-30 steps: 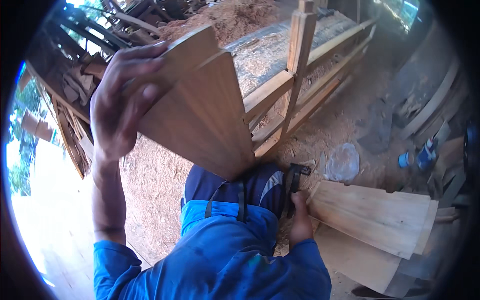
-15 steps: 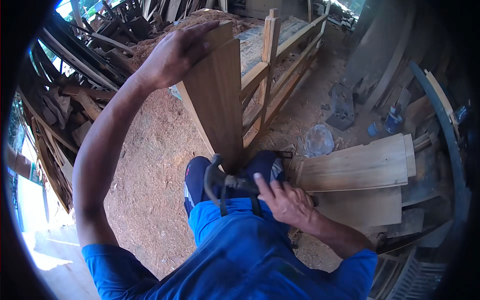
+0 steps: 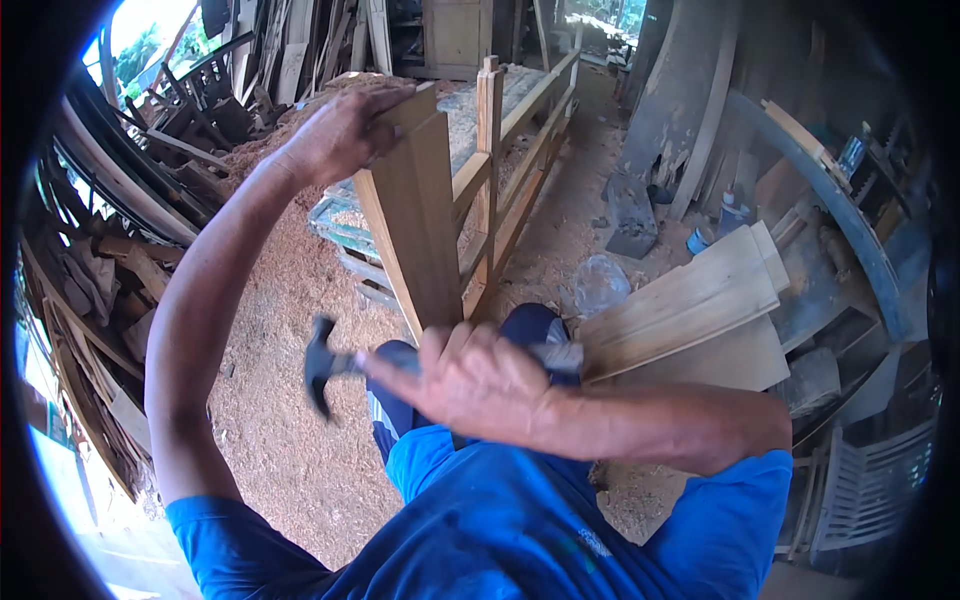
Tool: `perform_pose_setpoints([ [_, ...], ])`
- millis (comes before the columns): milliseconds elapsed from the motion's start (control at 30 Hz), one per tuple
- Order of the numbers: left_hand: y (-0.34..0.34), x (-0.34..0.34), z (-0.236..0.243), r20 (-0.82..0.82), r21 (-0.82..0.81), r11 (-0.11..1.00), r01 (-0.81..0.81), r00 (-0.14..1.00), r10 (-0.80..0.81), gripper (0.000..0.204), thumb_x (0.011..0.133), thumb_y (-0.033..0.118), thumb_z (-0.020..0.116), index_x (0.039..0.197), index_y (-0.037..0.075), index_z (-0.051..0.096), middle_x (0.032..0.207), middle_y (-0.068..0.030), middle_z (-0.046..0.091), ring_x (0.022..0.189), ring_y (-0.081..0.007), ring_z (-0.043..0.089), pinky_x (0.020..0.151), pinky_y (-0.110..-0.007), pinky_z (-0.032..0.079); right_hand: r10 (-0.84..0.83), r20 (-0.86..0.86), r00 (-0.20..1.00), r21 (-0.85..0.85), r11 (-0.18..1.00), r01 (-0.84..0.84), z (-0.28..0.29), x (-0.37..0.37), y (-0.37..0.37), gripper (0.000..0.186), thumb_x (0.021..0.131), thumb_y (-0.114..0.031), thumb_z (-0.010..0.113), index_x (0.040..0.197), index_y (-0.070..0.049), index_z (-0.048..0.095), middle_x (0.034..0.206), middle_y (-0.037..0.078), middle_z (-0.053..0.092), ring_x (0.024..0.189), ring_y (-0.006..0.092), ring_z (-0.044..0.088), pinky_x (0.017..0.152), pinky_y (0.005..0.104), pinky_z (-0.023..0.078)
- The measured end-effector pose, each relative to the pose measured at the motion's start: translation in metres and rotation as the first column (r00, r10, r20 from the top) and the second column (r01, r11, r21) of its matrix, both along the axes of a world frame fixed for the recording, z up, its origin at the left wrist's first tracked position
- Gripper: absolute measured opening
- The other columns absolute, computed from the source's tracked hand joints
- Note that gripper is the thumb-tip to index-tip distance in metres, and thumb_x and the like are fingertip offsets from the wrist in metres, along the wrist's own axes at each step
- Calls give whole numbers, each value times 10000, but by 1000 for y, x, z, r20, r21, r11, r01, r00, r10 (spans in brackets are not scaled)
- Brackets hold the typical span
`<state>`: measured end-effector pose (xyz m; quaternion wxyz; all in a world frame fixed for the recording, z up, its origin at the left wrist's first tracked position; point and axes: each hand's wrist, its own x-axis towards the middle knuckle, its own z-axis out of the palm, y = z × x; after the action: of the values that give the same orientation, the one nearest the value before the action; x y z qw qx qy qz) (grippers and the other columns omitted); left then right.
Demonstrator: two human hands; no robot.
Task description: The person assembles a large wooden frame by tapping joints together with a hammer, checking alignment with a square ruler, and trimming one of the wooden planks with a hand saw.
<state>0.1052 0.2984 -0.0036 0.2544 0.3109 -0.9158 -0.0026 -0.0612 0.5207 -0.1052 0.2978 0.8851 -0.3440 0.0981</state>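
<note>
A wooden board (image 3: 425, 215) stands on edge in front of my legs, tilted slightly. Over its top end my left hand (image 3: 345, 135) is closed, steadying it with the fingers bent across the edge. My right hand (image 3: 475, 385) grips the handle of a claw hammer (image 3: 319, 366) across my lap, index finger stretched along the handle. The hammer's head points left, apart from the board, low beside my knee. Behind the board and to its right runs a wooden frame (image 3: 487, 150) with a post and long rails. The board's lower end is hidden by my right hand.
Flat boards (image 3: 690, 300) lie stacked at the right, near a clear plastic bag (image 3: 601, 284). A curved dark strip (image 3: 830, 190) arcs along the far right. Scrap wood (image 3: 120, 260) is piled at the left. Shavings (image 3: 270, 400) cover the floor.
My right hand has swung the hammer left and turned it, so its head now lies left of my knee. My left hand stays on the board. The view has tilted up and right.
</note>
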Motion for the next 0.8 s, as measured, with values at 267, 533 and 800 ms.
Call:
perform_pose_setpoints([
  [267,-17,13,-4,-13,-11,998,-66,998,66,569,862,163,555,1412,24,513,1197,-253,656,1096,-378,650,1005,-427,478,15,-56,998,63,998,-11,-6,-44,-39,555,981,-174,478,1524,-233,378,603,-2,412,439,103,508,327,285,419],
  [533,-33,37,-2,-29,120,991,-60,998,64,564,885,163,564,1421,2,497,1351,-200,593,1227,-312,598,1044,-391,457,301,34,953,165,939,-303,-7,43,32,514,968,-227,485,1479,-217,428,595,-6,392,450,116,489,363,296,397],
  [800,-37,13,-8,-132,10,1000,30,991,-28,516,878,147,582,1376,14,550,1356,-199,591,1279,-345,554,1125,-397,395,-231,-50,972,70,970,234,4,-2,-28,558,935,-210,510,1485,-177,419,603,44,500,430,104,529,342,291,421],
])
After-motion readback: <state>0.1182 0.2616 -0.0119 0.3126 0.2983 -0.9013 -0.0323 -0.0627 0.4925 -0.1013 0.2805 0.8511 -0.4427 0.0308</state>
